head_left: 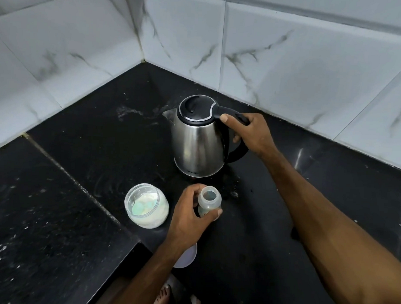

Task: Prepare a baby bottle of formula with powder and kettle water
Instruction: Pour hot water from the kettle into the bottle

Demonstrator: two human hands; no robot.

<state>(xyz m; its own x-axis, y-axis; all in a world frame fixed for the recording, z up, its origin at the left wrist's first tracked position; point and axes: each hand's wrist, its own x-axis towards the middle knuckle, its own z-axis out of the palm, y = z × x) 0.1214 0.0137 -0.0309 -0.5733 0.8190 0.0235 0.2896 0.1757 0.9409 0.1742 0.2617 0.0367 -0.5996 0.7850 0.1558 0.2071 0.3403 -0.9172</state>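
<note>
White lid [186,257] partly hidden under your L wrist. L hand [188,216] grips open bottle [209,203]; R hand [250,133] clasps kettle [198,142] handle.

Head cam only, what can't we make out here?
- Kettle water level: steel wall and shut lid hide it.
- Kettle base: not visible under the body.
- Bottle contents and markings: left hand covers the side; the view into the neck is murky.
- White lid: mostly hidden by the left forearm.
- Right hand fingers: curled behind the handle.
- Jar scoop: blurred in powder.
</note>
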